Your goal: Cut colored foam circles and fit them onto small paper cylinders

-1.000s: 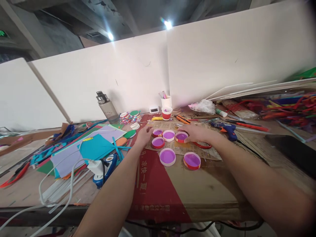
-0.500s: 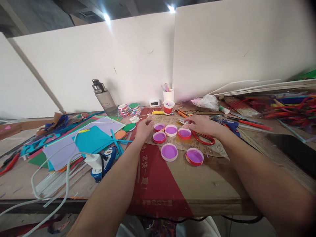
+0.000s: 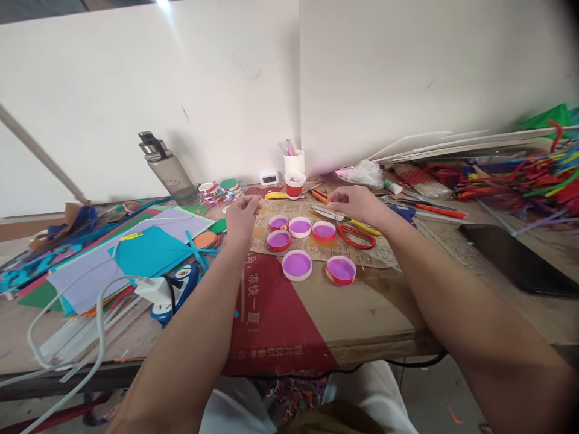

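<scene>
Several shallow red-and-white paper rings with purple discs inside, one of them a purple-filled ring (image 3: 300,227), sit on a printed paper sheet (image 3: 380,256) and bare cardboard. My left hand (image 3: 243,218) is beside the left of this group, fingers curled and tips pressed together; whatever they may hold is too small to make out. To the right, my right hand (image 3: 357,204) hovers over red-handled scissors (image 3: 356,237), fingers loosely bent, thumb and forefinger apart near the blades. I see nothing gripped in it. A yellow-handled tool (image 3: 365,227) lies beside the scissors.
Coloured paper sheets (image 3: 156,256) and a blue-white power socket (image 3: 183,283) with cables lie at left. Behind stand a bottle (image 3: 169,175), stacked rings (image 3: 210,193), a small clock (image 3: 269,178) and a red paper cup (image 3: 294,188). A black phone (image 3: 520,259) lies at right.
The view has tilted down and shifted right. Both hands have moved slightly farther back from the purple-filled rings, and more of the scissors now shows below my right hand.
</scene>
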`<act>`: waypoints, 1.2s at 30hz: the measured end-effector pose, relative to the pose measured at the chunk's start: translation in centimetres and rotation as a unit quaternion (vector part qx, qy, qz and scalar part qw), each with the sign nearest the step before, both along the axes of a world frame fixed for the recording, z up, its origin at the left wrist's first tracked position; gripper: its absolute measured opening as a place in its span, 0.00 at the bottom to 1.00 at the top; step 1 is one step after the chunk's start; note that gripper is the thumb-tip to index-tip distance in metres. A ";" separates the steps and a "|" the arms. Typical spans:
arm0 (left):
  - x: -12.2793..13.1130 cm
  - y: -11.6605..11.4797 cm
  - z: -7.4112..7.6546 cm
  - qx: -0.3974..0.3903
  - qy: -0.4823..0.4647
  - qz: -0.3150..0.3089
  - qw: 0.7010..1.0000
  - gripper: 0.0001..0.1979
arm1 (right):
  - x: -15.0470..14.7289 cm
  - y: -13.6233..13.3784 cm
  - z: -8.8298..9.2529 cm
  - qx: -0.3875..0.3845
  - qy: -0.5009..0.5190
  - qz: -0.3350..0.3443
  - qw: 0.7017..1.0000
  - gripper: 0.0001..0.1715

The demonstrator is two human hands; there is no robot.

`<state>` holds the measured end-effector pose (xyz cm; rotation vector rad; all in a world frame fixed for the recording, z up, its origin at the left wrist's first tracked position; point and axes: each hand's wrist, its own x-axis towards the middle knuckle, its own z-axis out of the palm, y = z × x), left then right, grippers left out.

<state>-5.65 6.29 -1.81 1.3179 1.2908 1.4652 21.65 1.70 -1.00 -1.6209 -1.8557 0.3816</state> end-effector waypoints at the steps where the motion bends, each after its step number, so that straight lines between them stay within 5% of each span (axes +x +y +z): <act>1: 0.0 -0.2 0.4 0.003 -0.040 -0.009 0.999 0.07 | 0.0 0.0 0.0 0.002 -0.002 -0.001 1.000 0.17; 6: -0.2 -0.8 1.8 0.015 -0.164 -0.030 0.986 0.07 | -0.5 0.1 -0.3 -0.009 0.027 0.001 1.000 0.17; 13: -0.6 -0.5 1.3 -0.026 -0.202 -0.016 0.979 0.10 | -1.8 0.0 0.2 -0.059 0.022 0.019 0.998 0.17; 17: -1.1 -0.1 1.0 -0.058 -0.212 0.004 0.976 0.10 | -2.2 -3.2 1.7 -0.116 -0.094 0.104 0.983 0.20; 21: -1.5 0.1 1.1 -0.070 -0.274 0.009 0.959 0.09 | -2.1 -8.0 2.0 -0.167 -0.192 0.200 0.946 0.34; 24: -1.5 0.0 1.3 -0.087 -0.307 0.014 0.948 0.06 | -1.8 -10.4 1.0 -0.173 -0.211 0.193 0.942 0.44; 30: -1.2 -0.1 1.4 -0.110 -0.330 -0.015 0.938 0.03 | -1.6 -10.7 -1.1 -0.159 -0.159 0.181 0.958 0.25; 36: -0.9 -0.4 1.2 -0.118 -0.259 -0.101 0.953 0.06 | -1.9 -9.2 -1.1 -0.049 -0.057 0.075 0.994 0.26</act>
